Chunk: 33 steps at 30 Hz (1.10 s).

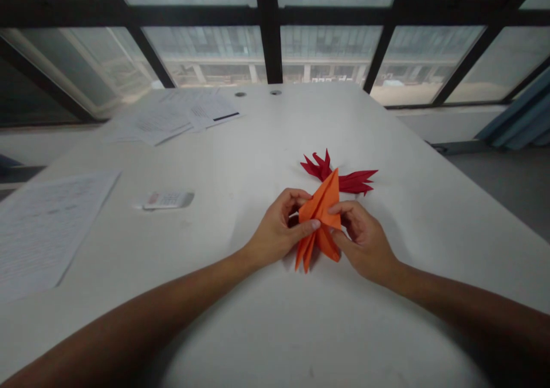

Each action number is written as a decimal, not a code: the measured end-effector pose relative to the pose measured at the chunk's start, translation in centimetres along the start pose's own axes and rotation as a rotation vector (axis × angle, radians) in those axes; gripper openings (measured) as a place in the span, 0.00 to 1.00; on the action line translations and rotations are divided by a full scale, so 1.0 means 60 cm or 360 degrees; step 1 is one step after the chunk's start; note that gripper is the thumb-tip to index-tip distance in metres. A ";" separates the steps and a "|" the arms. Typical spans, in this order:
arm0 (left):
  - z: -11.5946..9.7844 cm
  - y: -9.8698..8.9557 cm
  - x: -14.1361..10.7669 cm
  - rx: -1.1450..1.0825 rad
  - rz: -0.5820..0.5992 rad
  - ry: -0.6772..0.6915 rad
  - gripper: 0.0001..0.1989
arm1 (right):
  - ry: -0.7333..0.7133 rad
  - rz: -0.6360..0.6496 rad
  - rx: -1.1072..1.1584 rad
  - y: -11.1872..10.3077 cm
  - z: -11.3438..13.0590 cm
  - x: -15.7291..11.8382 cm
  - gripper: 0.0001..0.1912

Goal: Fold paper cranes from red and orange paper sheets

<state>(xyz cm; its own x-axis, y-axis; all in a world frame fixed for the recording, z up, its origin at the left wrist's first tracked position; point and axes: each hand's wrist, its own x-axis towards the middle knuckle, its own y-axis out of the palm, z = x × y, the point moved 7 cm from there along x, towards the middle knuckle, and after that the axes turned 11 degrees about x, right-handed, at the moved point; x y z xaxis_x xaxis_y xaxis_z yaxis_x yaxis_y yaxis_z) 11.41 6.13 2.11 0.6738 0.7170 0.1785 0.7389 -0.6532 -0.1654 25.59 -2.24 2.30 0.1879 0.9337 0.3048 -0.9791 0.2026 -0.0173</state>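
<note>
Between my two hands is an orange folded-paper figure [320,210], with one pointed flap upward and several narrow points hanging below. My left hand [281,227] grips its left side, the thumb pressed across the middle folds. On the right edge, my right hand [365,239] pinches a flap between thumb and fingers. Just behind the orange paper lies a red folded-paper figure [356,181] with several pointed ends, resting on the white table [215,296]. The orange figure hides part of the red one.
Left of my hands lies a small white packet or card [169,200]. A printed sheet [47,227] covers the table's left side, and more printed papers [172,113] overlap at the far left. Dark-framed windows [268,32] stand beyond the table's far edge.
</note>
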 end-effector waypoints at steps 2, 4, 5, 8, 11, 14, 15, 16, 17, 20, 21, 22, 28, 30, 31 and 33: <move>-0.001 -0.002 -0.002 0.0065 -0.0051 0.0023 0.15 | 0.0010 -0.0010 0.0039 -0.001 -0.002 0.002 0.18; -0.002 -0.005 -0.006 0.0175 -0.0116 0.0012 0.13 | 0.0000 -0.0022 0.0067 -0.002 -0.001 0.005 0.18; -0.003 -0.007 -0.007 0.0238 -0.0151 0.0005 0.12 | -0.0003 -0.0024 0.0073 -0.002 0.000 0.005 0.19; -0.018 -0.011 -0.011 0.0516 -0.0223 0.0087 0.07 | -0.0001 0.0000 0.0065 0.001 0.002 0.003 0.19; -0.039 -0.010 -0.012 0.0792 -0.0241 0.0265 0.04 | -0.0007 0.0063 0.0029 0.008 0.005 0.000 0.19; -0.047 -0.016 -0.013 0.0942 -0.0314 0.0327 0.05 | -0.0014 0.0067 -0.0017 0.009 0.008 -0.001 0.19; -0.049 -0.019 -0.013 0.0965 -0.0358 0.0338 0.06 | -0.0007 0.0043 -0.0027 0.007 0.008 0.001 0.19; -0.049 -0.024 -0.014 0.0970 -0.0402 0.0341 0.06 | 0.0002 0.0012 -0.0035 0.004 0.007 0.002 0.19; -0.048 -0.027 -0.014 0.0959 -0.0438 0.0337 0.07 | 0.0012 -0.0019 -0.0044 0.001 0.007 0.005 0.19; -0.040 -0.036 -0.015 0.0915 -0.0490 0.0273 0.08 | 0.0039 -0.0072 -0.0092 -0.007 0.005 0.011 0.19; -0.035 -0.039 -0.015 0.0901 -0.0496 0.0233 0.07 | 0.0044 -0.0078 -0.0116 -0.009 0.005 0.013 0.20; -0.031 -0.040 -0.014 0.0880 -0.0496 0.0189 0.06 | 0.0049 -0.0082 -0.0140 -0.011 0.005 0.015 0.20; -0.033 -0.035 -0.015 0.0812 -0.0377 0.0260 0.12 | 0.0117 -0.0014 -0.0348 -0.007 0.006 0.020 0.17; -0.047 -0.024 -0.019 0.0901 -0.0302 0.0446 0.16 | 0.0098 0.0015 -0.0484 -0.004 0.010 0.022 0.14; -0.053 -0.019 -0.021 0.0942 -0.0275 0.0521 0.18 | 0.0074 0.0018 -0.0541 -0.002 0.013 0.023 0.14; -0.061 -0.010 -0.027 0.0964 -0.0259 0.0613 0.20 | 0.0042 0.0000 -0.0620 -0.001 0.018 0.025 0.13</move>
<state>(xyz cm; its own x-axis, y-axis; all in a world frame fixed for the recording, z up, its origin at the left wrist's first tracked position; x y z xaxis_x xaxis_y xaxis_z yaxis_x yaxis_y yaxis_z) 9.89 4.46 5.46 0.5909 0.5844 0.5562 0.7743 -0.2170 -0.5945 25.85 -1.16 3.79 0.1945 0.9400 0.2801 -0.8773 0.2945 -0.3791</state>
